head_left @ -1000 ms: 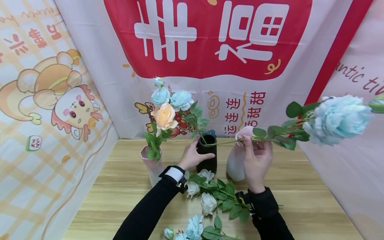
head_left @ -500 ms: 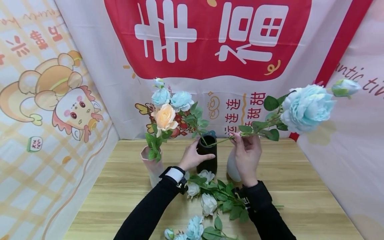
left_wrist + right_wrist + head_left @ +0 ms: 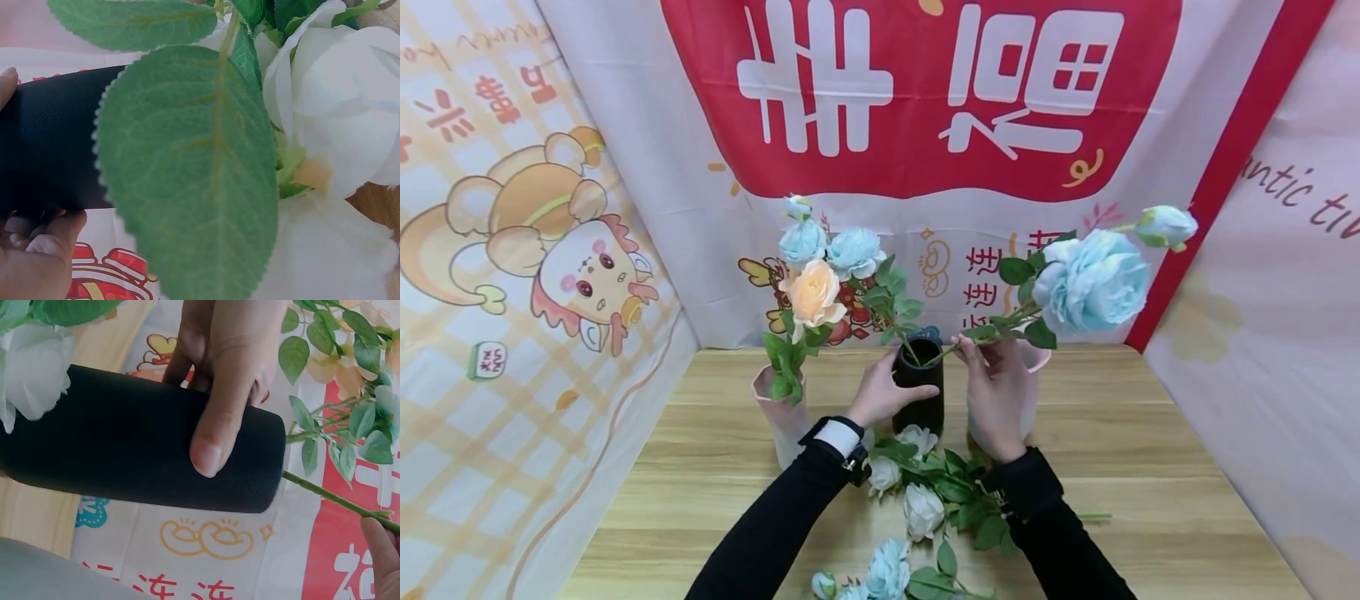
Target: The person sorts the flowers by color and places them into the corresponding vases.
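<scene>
My left hand (image 3: 883, 387) grips the black vase (image 3: 922, 408) near its top, the thumb lying across the front. In the right wrist view that thumb crosses the vase (image 3: 144, 444) too. My right hand (image 3: 1000, 392) pinches the stem (image 3: 331, 498) of a light blue artificial flower (image 3: 1093, 279). The stem's lower end goes into the vase mouth, and its bloom leans right. Another leafy stem (image 3: 891, 304) with a light blue bloom (image 3: 855, 250) stands in the same vase, tilted left. In the left wrist view, a large leaf (image 3: 187, 162) hides part of the vase.
A pinkish-white vase (image 3: 782, 425) holding a peach flower (image 3: 814, 292) stands left. Partly behind my right hand is another pale vase (image 3: 1030, 392). White flowers (image 3: 922, 508) and light blue flowers (image 3: 887, 567) lie on the wooden table (image 3: 685, 500) in front.
My right hand has moved left toward the black vase, bringing the blue flower left and more upright. The left hand has stayed on the vase.
</scene>
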Motion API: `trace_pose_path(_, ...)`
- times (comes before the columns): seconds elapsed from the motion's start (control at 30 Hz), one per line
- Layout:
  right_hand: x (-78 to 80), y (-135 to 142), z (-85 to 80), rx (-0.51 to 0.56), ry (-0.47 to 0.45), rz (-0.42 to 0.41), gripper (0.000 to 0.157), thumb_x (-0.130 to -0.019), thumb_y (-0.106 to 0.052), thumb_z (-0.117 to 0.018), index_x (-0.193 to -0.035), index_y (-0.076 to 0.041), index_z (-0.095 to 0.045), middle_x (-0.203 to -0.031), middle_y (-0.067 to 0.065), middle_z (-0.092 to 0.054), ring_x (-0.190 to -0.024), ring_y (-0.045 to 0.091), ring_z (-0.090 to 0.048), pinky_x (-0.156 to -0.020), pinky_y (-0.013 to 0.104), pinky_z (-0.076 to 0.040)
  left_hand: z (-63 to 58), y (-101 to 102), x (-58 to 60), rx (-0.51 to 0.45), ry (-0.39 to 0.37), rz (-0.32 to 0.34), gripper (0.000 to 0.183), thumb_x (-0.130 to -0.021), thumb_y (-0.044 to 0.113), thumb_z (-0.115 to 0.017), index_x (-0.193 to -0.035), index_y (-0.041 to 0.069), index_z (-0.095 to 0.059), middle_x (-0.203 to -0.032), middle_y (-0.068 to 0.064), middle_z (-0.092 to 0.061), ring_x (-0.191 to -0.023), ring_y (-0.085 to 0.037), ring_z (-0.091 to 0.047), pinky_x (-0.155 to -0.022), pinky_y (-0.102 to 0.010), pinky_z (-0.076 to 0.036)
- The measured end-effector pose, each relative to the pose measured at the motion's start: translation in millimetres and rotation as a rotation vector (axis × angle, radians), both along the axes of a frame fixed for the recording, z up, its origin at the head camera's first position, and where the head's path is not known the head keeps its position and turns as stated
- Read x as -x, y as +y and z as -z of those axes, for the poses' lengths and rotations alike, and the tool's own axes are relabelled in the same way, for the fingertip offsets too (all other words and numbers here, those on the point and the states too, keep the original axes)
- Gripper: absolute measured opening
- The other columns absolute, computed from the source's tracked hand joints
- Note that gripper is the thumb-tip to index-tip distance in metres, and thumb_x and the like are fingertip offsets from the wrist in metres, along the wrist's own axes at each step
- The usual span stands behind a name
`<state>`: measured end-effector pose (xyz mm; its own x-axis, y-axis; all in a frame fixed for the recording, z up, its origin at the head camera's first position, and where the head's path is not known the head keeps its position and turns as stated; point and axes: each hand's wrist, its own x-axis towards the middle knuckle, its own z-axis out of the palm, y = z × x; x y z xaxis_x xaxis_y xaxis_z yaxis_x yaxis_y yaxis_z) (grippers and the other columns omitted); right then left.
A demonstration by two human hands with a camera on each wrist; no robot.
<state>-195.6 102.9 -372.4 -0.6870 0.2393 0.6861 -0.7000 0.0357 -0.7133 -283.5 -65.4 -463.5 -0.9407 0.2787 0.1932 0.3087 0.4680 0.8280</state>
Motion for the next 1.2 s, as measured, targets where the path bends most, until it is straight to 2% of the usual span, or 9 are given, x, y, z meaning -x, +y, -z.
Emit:
trace_pose_path(0.2, 4.6, -5, 5.1, -0.013, 0.011, -0.052, 0.033, -0.094, 0.014, -0.054, -0.126, 0.006, -0.052, -0.106, 0.018, -0.062, -0.098, 0.042, -0.062, -0.086, 0.052, -0.050, 1.7, -1, 1.6, -0.021, 0.003, 0.014, 0.090, -0.076, 0.048, -0.083, -0.150, 0.021, -0.040, -0.134, -0.004, -0.057, -0.116, -0.022, -0.057, -0.097, -0.044, -0.044)
trace_pose_path(0.37, 9.3, -8, 6.8, -0.106, 0.039, 0.017, 0.032, -0.093, 0.015, -0.056, -0.124, 0.010, -0.052, -0.104, 0.023, -0.061, -0.094, 0.040, -0.065, -0.082, 0.047, -0.053, 2.8, -2, 2.1, -0.044, 0.003, 0.029, 0.084, -0.077, 0.047, -0.083, -0.147, 0.024, -0.044, -0.129, -0.001, -0.059, -0.111, -0.019, -0.059, -0.094, -0.042, -0.046)
trace_pose_path(0.53, 12.4, -11, 11.0, -0.186, 0.007, 0.049, 0.033, -0.092, 0.015, -0.059, -0.123, 0.010, -0.053, -0.101, 0.026, -0.061, -0.089, 0.045, -0.064, -0.078, 0.044, -0.055, 2.9, -3, -0.2, -0.049, -0.011, 0.038, 0.082, -0.077, 0.048, -0.083, -0.146, 0.026, -0.044, -0.128, 0.000, -0.059, -0.110, -0.018, -0.060, -0.092, -0.041, -0.047)
trace_pose_path(0.7, 18.2, -14, 17.7, -0.252, 0.007, 0.080, 0.013, -0.090, 0.014, -0.062, -0.101, 0.012, -0.057, -0.089, 0.026, -0.060, -0.082, 0.042, -0.066, -0.073, 0.045, -0.056, 4.1, -2, -1.4, -0.053, -0.012, 0.049, 0.080, -0.077, 0.049, -0.082, -0.144, 0.028, -0.046, -0.128, 0.002, -0.060, -0.109, -0.016, -0.060, -0.091, -0.039, -0.048)
trace_pose_path(0.83, 32.4, -12, 30.0, -0.291, 0.022, 0.102, 0.008, -0.088, 0.011, -0.067, -0.090, 0.006, -0.061, -0.084, 0.018, -0.062, -0.080, 0.032, -0.068, -0.072, 0.038, -0.056, 3.3, -2, -1.2, -0.059, -0.005, 0.043, 0.077, -0.076, 0.049, -0.083, -0.142, 0.027, -0.049, -0.125, 0.004, -0.060, -0.106, -0.015, -0.061, -0.090, -0.038, -0.048)
trace_pose_path(0.93, 44.7, -8, 42.2, -0.349, 0.065, 0.149, 0.002, -0.089, 0.001, -0.071, -0.091, 0.000, -0.070, -0.085, 0.010, -0.067, -0.078, 0.024, -0.068, -0.071, 0.034, -0.055, 2.2, -2, -0.5, -0.058, 0.003, 0.043, 0.077, -0.075, 0.049, -0.083, -0.141, 0.026, -0.050, -0.126, 0.003, -0.061, -0.107, -0.015, -0.061, -0.092, -0.039, -0.048)
trace_pose_path(1.03, 51.3, -5, 51.7, -0.423, 0.114, 0.203, 0.010, -0.091, -0.014, -0.073, -0.095, -0.005, -0.075, -0.088, 0.004, -0.067, -0.077, 0.017, -0.066, -0.070, 0.031, -0.054, 2.0, -2, 0.6, -0.040, 0.017, 0.044, 0.078, -0.076, 0.050, -0.083, -0.142, 0.024, -0.050, -0.128, 0.001, -0.060, -0.111, -0.017, -0.059, -0.093, -0.041, -0.047)
trace_pose_path(1.07, 64.3, -3, 70.6, -0.435, 0.131, 0.196, 0.014, -0.093, -0.017, -0.071, -0.099, -0.006, -0.076, -0.091, 0.003, -0.067, -0.080, 0.017, -0.066, -0.072, 0.031, -0.053, 2.3, -2, 1.2, -0.028, 0.019, 0.041, 0.079, -0.076, 0.051, -0.082, -0.142, 0.023, -0.049, -0.130, 0.000, -0.059, -0.112, -0.018, -0.058, -0.094, -0.041, -0.046)
trace_pose_path(1.2, 57.9, -2, 72.8, -0.509, 0.117, 0.185, 0.021, -0.092, -0.015, -0.072, -0.109, -0.004, -0.074, -0.093, 0.004, -0.065, -0.082, 0.016, -0.064, -0.073, 0.032, -0.053, 3.4, -2, 2.2, 0.037, 0.012, 0.020, 0.082, -0.077, 0.055, -0.080, -0.144, 0.022, -0.047, -0.134, -0.003, -0.057, -0.117, -0.020, -0.056, -0.094, -0.040, -0.046)
